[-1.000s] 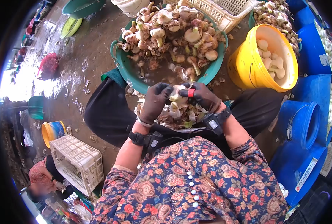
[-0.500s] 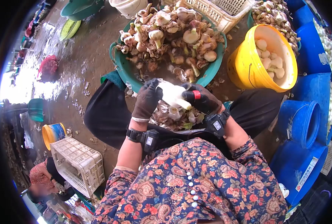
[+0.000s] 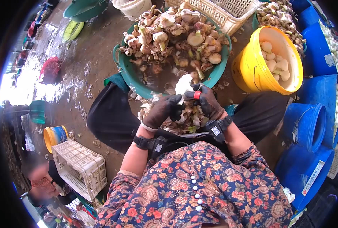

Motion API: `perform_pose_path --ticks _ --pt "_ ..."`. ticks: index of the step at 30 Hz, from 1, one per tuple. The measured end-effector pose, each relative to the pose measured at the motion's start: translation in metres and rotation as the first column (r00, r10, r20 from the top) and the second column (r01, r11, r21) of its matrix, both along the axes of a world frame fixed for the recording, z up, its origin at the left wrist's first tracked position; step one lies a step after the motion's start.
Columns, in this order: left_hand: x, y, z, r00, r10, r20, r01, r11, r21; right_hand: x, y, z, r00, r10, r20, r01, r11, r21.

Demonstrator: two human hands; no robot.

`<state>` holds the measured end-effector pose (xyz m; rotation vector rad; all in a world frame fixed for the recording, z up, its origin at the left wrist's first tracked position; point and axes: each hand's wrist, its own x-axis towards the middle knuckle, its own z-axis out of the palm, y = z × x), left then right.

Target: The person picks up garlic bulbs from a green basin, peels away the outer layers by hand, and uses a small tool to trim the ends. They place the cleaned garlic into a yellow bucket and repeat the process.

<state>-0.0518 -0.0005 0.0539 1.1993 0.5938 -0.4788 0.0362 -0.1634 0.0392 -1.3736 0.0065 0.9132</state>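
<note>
A white, partly peeled garlic bulb [image 3: 183, 84] is held by my right hand [image 3: 207, 102], which wears a dark glove with red tape round one finger. My left hand [image 3: 162, 111], also in a dark glove, is closed just below and left of the bulb, with a pale strip of garlic skin [image 3: 181, 101] at its fingertips. Beyond both hands stands a green basin [image 3: 118, 57] heaped with unpeeled garlic [image 3: 165, 19]. Loose skins [image 3: 190, 121] lie below the hands, between the legs.
To the right, a yellow bucket [image 3: 241, 72] holds peeled bulbs [image 3: 277, 62], beside several blue tubs [image 3: 319, 49]. A cream crate [image 3: 229, 22] lies behind the basin. At lower left are another crate [image 3: 79, 159] and a person [image 3: 43, 180].
The bulb has moved up and slightly right with my right hand. My left hand has dropped lower and come off the bulb's side. The person at lower left has shifted position.
</note>
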Motion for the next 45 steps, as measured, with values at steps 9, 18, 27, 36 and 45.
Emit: perform_pose_path --ticks 9,18,27,36,45 --pt "-0.006 0.007 0.000 0.964 -0.082 0.254 0.039 0.985 0.170 -0.002 0.001 -0.010 0.957 0.219 -0.192 -0.199 0.973 0.114" --pt "-0.018 0.030 -0.033 0.837 0.197 0.511 -0.232 0.973 0.005 -0.012 -0.002 -0.024 0.921 0.144 -0.362 0.185 0.655 0.733" --pt "0.006 0.007 0.005 0.910 0.129 0.393 -0.333 0.793 0.510 -0.007 0.008 -0.023 0.644 0.234 -0.728 0.498 0.594 0.632" --pt "0.016 0.008 0.001 0.921 -0.029 0.390 -0.180 0.854 0.489 -0.011 -0.006 -0.036 0.997 0.026 -0.068 0.000 0.931 0.365" --pt "0.008 0.060 -0.066 0.905 -0.063 0.421 -0.360 0.418 0.834 -0.022 -0.003 -0.022 0.939 0.073 -0.337 0.118 0.850 0.514"
